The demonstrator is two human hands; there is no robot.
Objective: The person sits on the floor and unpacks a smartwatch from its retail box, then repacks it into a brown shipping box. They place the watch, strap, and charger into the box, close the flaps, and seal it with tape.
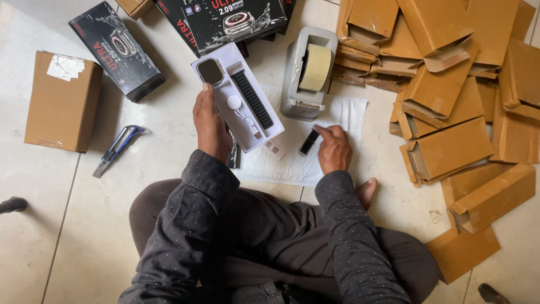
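Both hands (211,124) (333,149) seemingly gripping.

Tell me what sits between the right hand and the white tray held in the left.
Nothing blocks it. Between the right hand, holding a small black strap piece, and the white tray in the left hand lies only flat white padding.

The white tray (239,107) looks like smooth moulded plastic, holding a glossy dark-faced watch body (210,71) and a ribbed matt black strap (252,99). The padded mailer (343,115) beneath is white and faintly quilted. The folded cartons (450,149) are matt brown cardboard. The tape dispenser (298,93) is dull grey plastic. The floor tiles (45,214) are smooth, with a slight sheen.
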